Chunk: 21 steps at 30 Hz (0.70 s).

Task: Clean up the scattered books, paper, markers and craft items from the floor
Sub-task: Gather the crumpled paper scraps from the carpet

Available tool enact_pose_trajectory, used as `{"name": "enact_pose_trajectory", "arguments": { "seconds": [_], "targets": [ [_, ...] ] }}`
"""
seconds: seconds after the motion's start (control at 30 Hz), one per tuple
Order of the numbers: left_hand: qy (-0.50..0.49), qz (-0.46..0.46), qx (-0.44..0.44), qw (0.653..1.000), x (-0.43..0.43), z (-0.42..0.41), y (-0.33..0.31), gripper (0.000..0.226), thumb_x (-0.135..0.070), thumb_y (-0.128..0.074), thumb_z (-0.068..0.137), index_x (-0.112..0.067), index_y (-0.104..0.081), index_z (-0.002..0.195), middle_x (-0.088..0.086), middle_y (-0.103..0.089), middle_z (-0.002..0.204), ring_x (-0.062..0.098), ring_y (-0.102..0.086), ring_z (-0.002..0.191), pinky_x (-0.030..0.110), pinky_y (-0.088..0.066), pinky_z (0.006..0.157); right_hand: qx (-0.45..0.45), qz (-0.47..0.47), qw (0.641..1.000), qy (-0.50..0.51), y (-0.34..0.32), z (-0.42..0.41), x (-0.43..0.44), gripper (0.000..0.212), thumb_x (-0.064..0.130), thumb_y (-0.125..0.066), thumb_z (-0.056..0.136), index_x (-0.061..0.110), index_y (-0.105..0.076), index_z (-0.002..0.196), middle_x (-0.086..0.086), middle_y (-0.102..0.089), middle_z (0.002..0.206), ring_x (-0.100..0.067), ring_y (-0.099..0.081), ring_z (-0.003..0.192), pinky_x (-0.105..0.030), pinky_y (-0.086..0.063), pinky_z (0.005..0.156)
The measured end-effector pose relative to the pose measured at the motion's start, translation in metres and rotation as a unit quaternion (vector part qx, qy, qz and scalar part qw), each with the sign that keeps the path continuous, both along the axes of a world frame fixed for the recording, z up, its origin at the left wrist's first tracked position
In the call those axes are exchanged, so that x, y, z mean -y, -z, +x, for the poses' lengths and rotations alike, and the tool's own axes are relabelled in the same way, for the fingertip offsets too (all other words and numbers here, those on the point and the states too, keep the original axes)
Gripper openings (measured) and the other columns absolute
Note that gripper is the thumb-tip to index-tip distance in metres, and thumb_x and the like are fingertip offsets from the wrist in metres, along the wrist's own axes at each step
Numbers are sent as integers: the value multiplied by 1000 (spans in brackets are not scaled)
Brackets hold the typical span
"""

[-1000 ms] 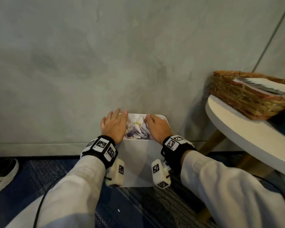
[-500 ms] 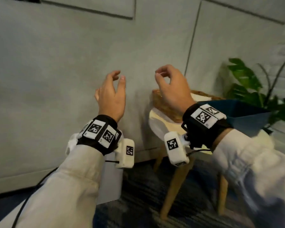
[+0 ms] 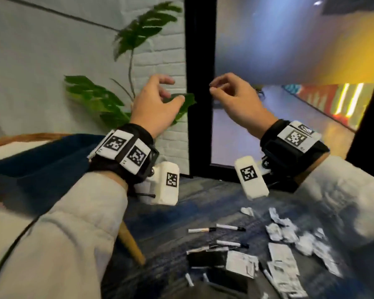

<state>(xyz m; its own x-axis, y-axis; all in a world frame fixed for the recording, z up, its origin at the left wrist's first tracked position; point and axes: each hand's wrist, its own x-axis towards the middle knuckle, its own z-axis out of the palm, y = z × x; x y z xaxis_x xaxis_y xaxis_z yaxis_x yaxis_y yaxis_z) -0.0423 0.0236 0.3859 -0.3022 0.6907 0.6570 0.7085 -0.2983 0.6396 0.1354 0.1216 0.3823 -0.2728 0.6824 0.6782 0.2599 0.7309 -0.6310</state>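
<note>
Markers [image 3: 230,227] lie just behind the black book [image 3: 207,258], torn paper scraps [image 3: 289,234] to its right; my left hand [image 3: 153,104] and right hand [image 3: 235,100] hover high above it, apart, loosely curled, empty; a hasty grab could roll the round markers away or scatter the light scraps.

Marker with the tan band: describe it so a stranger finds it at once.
On the blue carpet, markers lie left of the crumpled paper scraps. In the farthest pair, the left one is the tan-banded marker; only it shows tan beside its black end.
</note>
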Motion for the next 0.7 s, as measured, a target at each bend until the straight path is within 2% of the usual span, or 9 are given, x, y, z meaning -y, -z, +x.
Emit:
{"name": "enact_pose_trajectory", "arguments": {
  "seconds": [0.1, 0.23, 0.33, 0.4, 0.43, 0.5, 0.57, 0.63, 0.7],
  "targets": [
    [71, -45, -52, 995, -66, 71, 27, 39, -32, -73, 78, -24, -61, 114, 3, -64, 97, 22, -63, 93, 37, -51, 91, 82, -69, 991, 78, 33, 87, -47, 14, 31, -64, 91, 23, -63, 102, 7, -57, 72, -7, -53, 66, -24, -40, 65],
    [156, -139, -114, 971, -139, 157, 80, 32, -20, -74, 83, -20, -63, 113, 9, -66, 101, 25, -61, 94, 38, -49, 91, 160, -218, 951, 153, 102, 189, -104, 8, 27, -67, 90, 22, -64, 96, -3, -63, 81, -18, -58, 73, -25, -45, 62],
    [190, -205, -65, 958, -181, 197, 119, 27, -17, -73, 83, -22, -64, 108, 7, -68, 91, 22, -62, 83, 35, -52, 86, 240, -323, 897, 185, 167, 238, -140, 15, 31, -64, 92, 18, -67, 99, -9, -68, 90, -21, -61, 70, -25, -48, 57],
    [196, -241, -18, 950, -206, 221, 149, 23, -16, -73, 84, -24, -63, 103, 0, -65, 79, 19, -61, 76, 31, -52, 80, 338, -360, 844, 207, 213, 265, -156, 29, 33, -62, 93, 11, -69, 110, -10, -66, 98, -26, -65, 84, -25, -47, 56],
    [194, -258, 6, 946, -215, 230, 164, 22, -16, -73, 84, -25, -62, 101, -2, -63, 76, 17, -60, 72, 29, -50, 76, 384, -385, 812, 211, 236, 275, -159, 35, 32, -60, 94, 6, -67, 116, -10, -64, 102, -28, -66, 95, -26, -49, 59],
    [192, -295, 54, 934, -234, 247, 201, 22, -15, -73, 85, -24, -62, 102, -3, -63, 76, 12, -57, 66, 27, -46, 70, 459, -438, 746, 203, 293, 293, -161, 43, 33, -59, 94, 4, -60, 126, -4, -62, 122, -28, -61, 116, -29, -49, 82],
    [181, -347, 74, 917, -250, 258, 243, 23, -13, -71, 87, -20, -62, 106, -4, -63, 77, 11, -58, 67, 25, -45, 64, 477, -482, 703, 215, 345, 307, -160, 55, 38, -66, 89, 8, -55, 134, -10, -55, 140, -28, -54, 127, -31, -45, 97],
    [167, -412, 81, 892, -269, 262, 285, 28, -12, -72, 86, -15, -64, 112, -2, -65, 81, 18, -64, 77, 26, -48, 69, 469, -505, 692, 216, 383, 320, -156, 70, 42, -67, 88, 11, -41, 145, -16, -39, 151, -33, -38, 140, -33, -35, 110],
    [146, -459, 100, 870, -286, 261, 324, 26, -11, -73, 85, -14, -64, 110, 7, -70, 95, 28, -68, 93, 32, -51, 80, 476, -527, 676, 196, 412, 329, -148, 74, 46, -58, 94, 14, -25, 152, -19, -27, 155, -38, -27, 144, -39, -26, 115]
  ]
}}
